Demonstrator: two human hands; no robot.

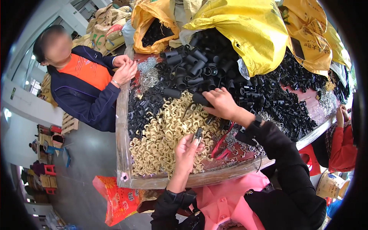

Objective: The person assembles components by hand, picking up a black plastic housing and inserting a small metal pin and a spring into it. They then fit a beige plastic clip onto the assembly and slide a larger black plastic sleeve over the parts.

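My left hand (186, 151) pinches a small black plastic part with a metal piece (198, 133) between thumb and fingers, over the near side of a heap of cream C-shaped plastic pieces (157, 134). Farther off, my right hand (222, 102) has its fingers and thumb around a dark cylindrical tube (201, 99), at the edge between the cream heap and a pile of black tubes (197, 57). Part of that tube is hidden by my fingers. A pink-red strap (220, 149) lies on the table to the right of my left hand.
The table has a raised wooden rim (122, 149). Small black parts (283, 107) and metal hooks (147, 73) are heaped on it. Yellow woven sacks (245, 34) stand along the back. A person in a dark jacket (84, 88) works at the left; a red sleeve (343, 147) shows at right.
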